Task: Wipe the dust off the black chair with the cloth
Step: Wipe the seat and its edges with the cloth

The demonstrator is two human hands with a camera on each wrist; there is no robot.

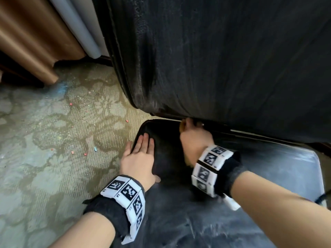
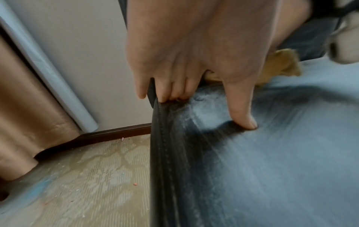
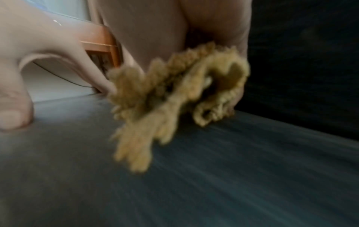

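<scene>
The black chair shows a dusty grey seat (image 1: 232, 212) and a dark backrest (image 1: 223, 59); the seat's back left corner looks darker. My left hand (image 1: 141, 154) lies flat on that corner with straight fingers, its thumb (image 2: 244, 119) pressing the seat (image 2: 281, 153) and its fingers (image 2: 167, 92) at the seamed edge. My right hand (image 1: 195, 138) grips a tan fluffy cloth (image 1: 182, 127) at the gap under the backrest. The bunched, blurred cloth (image 3: 174, 99) touches the seat (image 3: 233, 169) in the right wrist view. A bit of cloth (image 2: 279, 64) peeks out behind my left hand.
A patterned carpet (image 1: 53, 140) with small coloured crumbs lies left of the chair. A brown curtain (image 1: 32, 42) and a pale one (image 1: 80, 29) hang at the back left, above a dark skirting board (image 2: 116, 132). The backrest (image 3: 301, 61) closes the right side.
</scene>
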